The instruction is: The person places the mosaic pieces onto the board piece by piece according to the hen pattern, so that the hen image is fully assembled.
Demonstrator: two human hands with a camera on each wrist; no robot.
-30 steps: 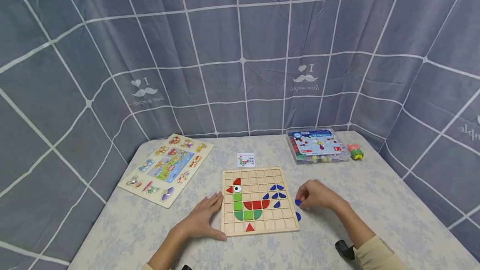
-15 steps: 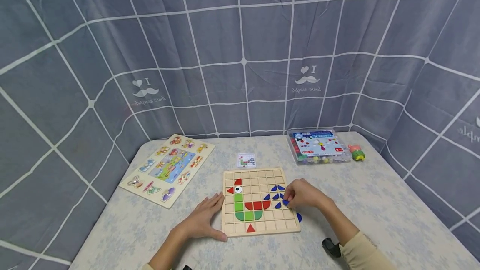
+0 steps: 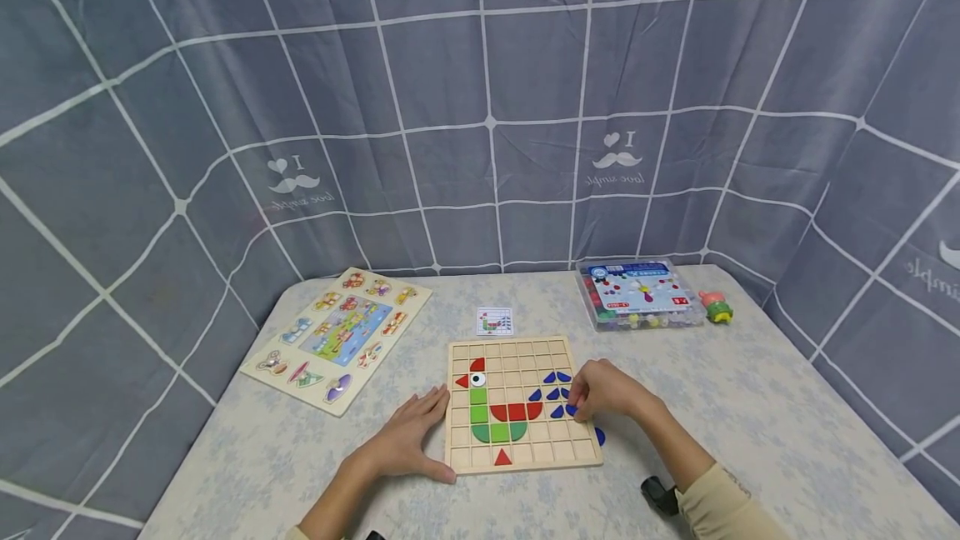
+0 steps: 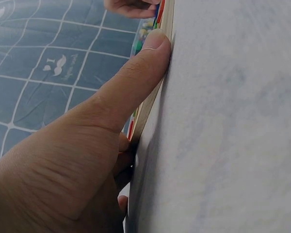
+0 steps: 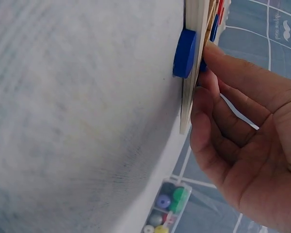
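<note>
A wooden grid board (image 3: pixel 543 450) lies on the table, bearing red, green and blue pieces in a bird shape with a round eye piece (image 3: pixel 477 379). My left hand (image 3: pixel 405 440) rests against the board's left edge, fingers straight, thumb at the front corner. At the board's right side my right hand (image 3: pixel 611 390) pinches a blue piece (image 3: pixel 572 411) between thumb and finger, down at a grid cell. Several blue pieces (image 3: pixel 553 394) lie in cells beside it. Another blue piece (image 5: pixel 185 54) stays on the table against the board's right edge.
Behind the board lies a small pattern card (image 3: pixel 495 321). A wooden picture puzzle (image 3: pixel 408 294) is at the left. A clear plastic box (image 3: pixel 641 294) of beads and a pink-and-green toy figure (image 3: pixel 716 307) stand at the back right. A grey curtain (image 3: pixel 487 148) hangs behind.
My right hand has carried the blue piece left from the table beside the board onto a cell at its right side. My left hand keeps its place at the board's edge.
</note>
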